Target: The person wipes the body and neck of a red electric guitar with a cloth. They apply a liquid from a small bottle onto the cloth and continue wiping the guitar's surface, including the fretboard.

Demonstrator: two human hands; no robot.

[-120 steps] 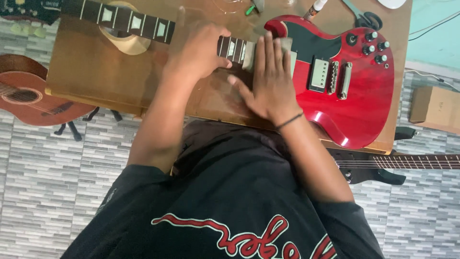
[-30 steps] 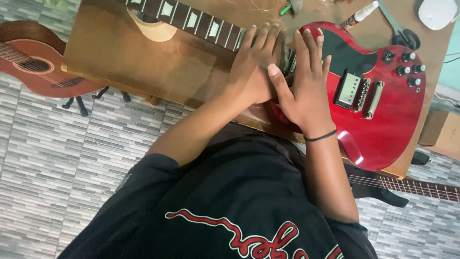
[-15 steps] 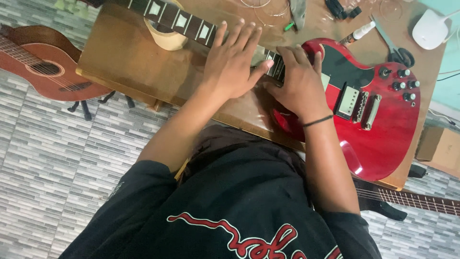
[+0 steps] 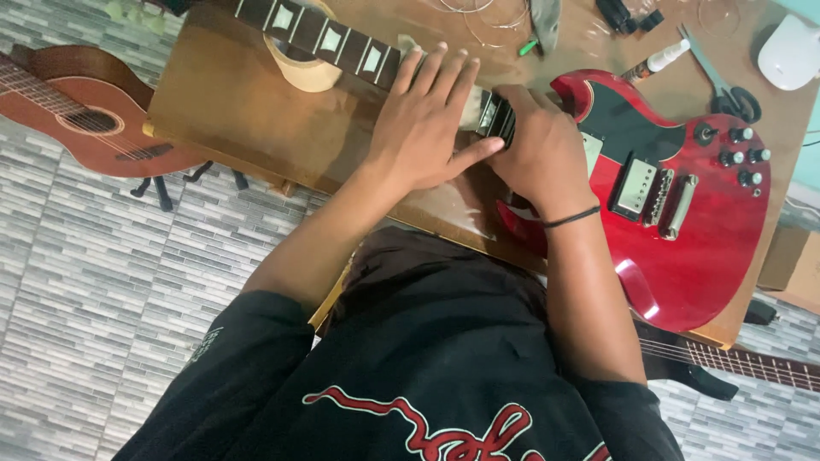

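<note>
A red electric guitar (image 4: pixel 683 222) lies flat on a brown wooden table (image 4: pixel 231 111), its dark neck (image 4: pixel 316 38) with pale inlays running up and to the left. My left hand (image 4: pixel 427 119) rests flat across the neck, fingers spread and pressing down. My right hand (image 4: pixel 534 149), with a dark band at the wrist, is curled over the neck where it joins the body. What the right fingers hold is hidden. The neck rests on a roll of tan tape (image 4: pixel 299 64).
An acoustic guitar (image 4: pixel 77 111) stands on the tiled floor at the left. Loose strings (image 4: pixel 487 21), scissors (image 4: pixel 726 81), a small bottle (image 4: pixel 658 60) and a white object (image 4: pixel 790 51) lie on the table's far side. Another guitar neck (image 4: pixel 743 358) runs under the table at right.
My left hand slid left along the neck and spread flat. My right hand curled from flat into a grip at the neck joint. The view shifted, bringing more of the table's far side into sight.
</note>
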